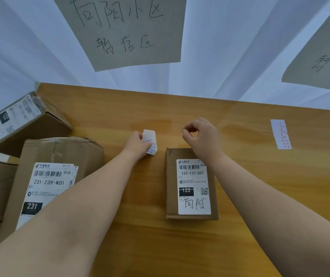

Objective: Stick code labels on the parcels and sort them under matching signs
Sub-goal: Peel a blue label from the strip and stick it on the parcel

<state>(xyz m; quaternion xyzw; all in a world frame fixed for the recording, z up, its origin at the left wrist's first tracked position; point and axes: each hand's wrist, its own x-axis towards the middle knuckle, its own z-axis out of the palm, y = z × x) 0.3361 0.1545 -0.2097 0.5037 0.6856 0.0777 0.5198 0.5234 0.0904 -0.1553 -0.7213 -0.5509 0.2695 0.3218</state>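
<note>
wooden counter [250, 166]: left hand [135, 143] grips a flimsy sheet [149, 137] by its edge; right hand [202, 134] pinches, seemingly, one light label [183, 129].

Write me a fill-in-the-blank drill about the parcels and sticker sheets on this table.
1. The left hand holds a sticker sheet with ____ marks.
2. The loose sheet lying on the table has ____ marks.
3. The small parcel carries the code 122-122-____.
4. The big parcel shows ____ in its black box.
Missing words: blue; red; C07; 231.
</note>
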